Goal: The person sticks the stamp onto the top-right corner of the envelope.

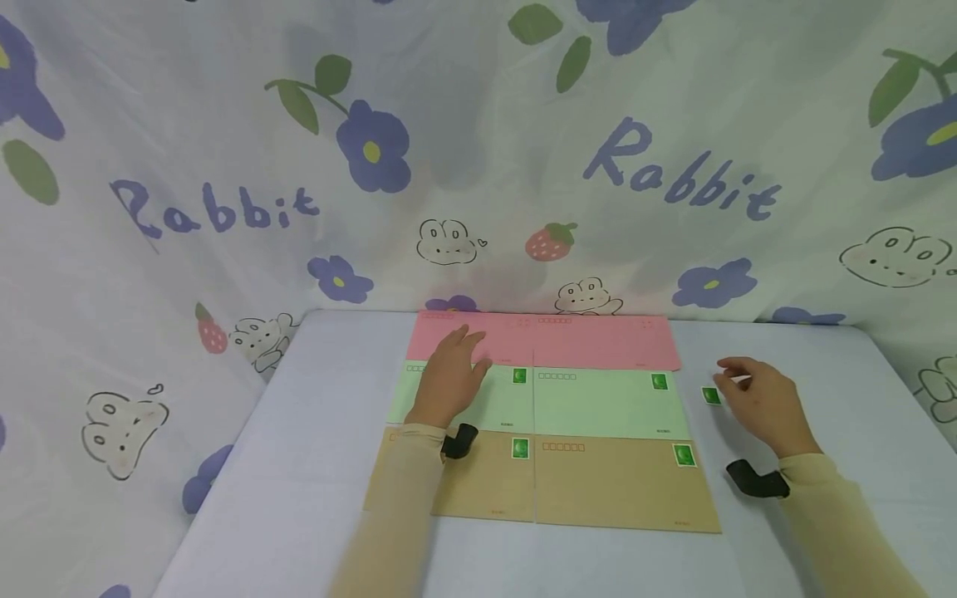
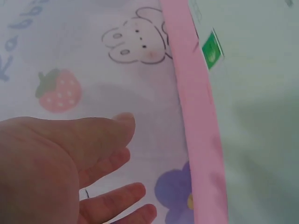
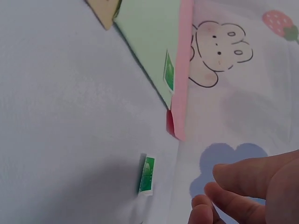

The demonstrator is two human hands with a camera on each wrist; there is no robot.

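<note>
Green loose stamp lies between the envelopes and the right edge of the worktop. Right hand is beside it, fingers loosely bent, empty; left hand is over the envelopes, fingers parted, empty.

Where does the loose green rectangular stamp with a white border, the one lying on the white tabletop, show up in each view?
Head: the loose stamp lies right of centre, below the middle, just left of the right hand.
Left wrist: not in it; the other green stamp there is on a pale green paper envelope.
Right wrist: lower middle, left of the fingers.
Shared landmark: the pink paper envelopes.
</note>
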